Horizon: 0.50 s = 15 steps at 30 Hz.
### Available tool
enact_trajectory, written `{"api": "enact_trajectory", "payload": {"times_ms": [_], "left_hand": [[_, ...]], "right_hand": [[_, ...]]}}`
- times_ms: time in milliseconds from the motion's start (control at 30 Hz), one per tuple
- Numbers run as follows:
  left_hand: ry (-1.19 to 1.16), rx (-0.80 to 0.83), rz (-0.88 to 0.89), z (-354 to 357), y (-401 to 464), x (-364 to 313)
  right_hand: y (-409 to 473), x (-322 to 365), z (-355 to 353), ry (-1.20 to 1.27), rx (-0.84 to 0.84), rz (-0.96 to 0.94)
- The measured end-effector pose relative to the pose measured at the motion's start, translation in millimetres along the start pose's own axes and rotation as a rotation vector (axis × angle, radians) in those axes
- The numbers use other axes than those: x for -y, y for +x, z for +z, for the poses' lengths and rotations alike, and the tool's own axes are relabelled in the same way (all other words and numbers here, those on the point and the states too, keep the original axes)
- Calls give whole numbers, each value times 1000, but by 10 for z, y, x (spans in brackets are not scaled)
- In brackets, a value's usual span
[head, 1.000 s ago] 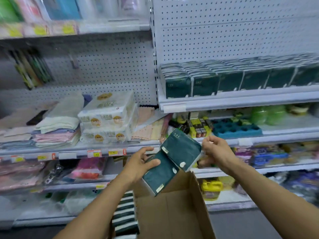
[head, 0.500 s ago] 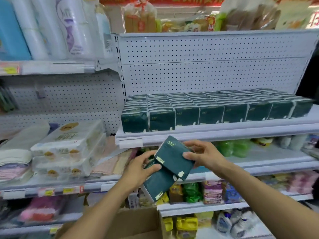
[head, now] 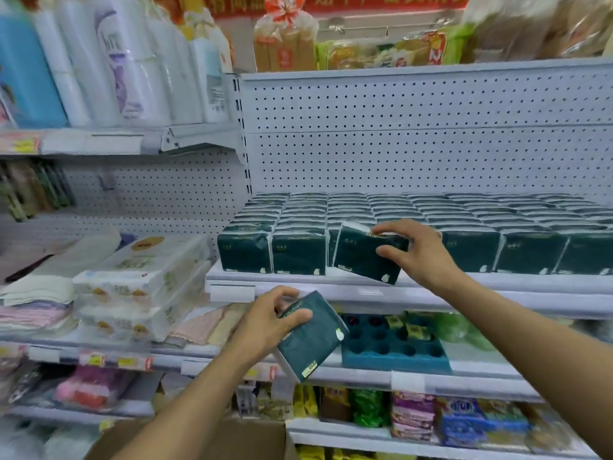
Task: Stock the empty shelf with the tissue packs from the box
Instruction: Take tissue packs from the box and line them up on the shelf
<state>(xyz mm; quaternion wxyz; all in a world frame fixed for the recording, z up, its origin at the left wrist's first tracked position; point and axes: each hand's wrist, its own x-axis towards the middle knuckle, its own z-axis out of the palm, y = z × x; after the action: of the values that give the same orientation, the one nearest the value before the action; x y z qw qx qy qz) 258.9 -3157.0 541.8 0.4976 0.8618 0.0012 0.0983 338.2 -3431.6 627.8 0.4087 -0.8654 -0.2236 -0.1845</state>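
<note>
Right hand [head: 416,252] is up at the white metal shelf [head: 365,288], fingers clamped over the top edge of a dark green soft-plastic tissue pack [head: 368,255]. That pack sits tilted at the front lip of the shelf, its left corner down on the ledge, its right corner hanging just past the edge, right in the front row where a gap shows between neighbours. Pale print along its top, a small white mark near its lower corner. Behind and to both sides, rows of matching dark green tissue packs [head: 497,220] stand upright, filling the shelf back to the white pegboard panel [head: 414,144]. Left hand [head: 270,322] waits lower down, in front of the shelf below, gripping a second dark green tissue pack [head: 313,340] tilted on its corner, white mark and small yellowish label showing. Brown cardboard box [head: 238,439] at bottom edge, between the forearms.
</note>
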Motion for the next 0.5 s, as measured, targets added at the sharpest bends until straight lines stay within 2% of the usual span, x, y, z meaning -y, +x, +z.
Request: {"api": "enact_trajectory", "payload": {"times_ms": [133,300,500], "left_hand": [[-26,-16,-20,-45,91,-52],[-55,-18,-16,-99,202,-104],[-50,-11,-1,-109,349,-173]], "right_hand": [[162,-42,176,-197,23,24],[301,-211,396,-238,-9,66],[430,-281,553,-329,-26,-28]]}}
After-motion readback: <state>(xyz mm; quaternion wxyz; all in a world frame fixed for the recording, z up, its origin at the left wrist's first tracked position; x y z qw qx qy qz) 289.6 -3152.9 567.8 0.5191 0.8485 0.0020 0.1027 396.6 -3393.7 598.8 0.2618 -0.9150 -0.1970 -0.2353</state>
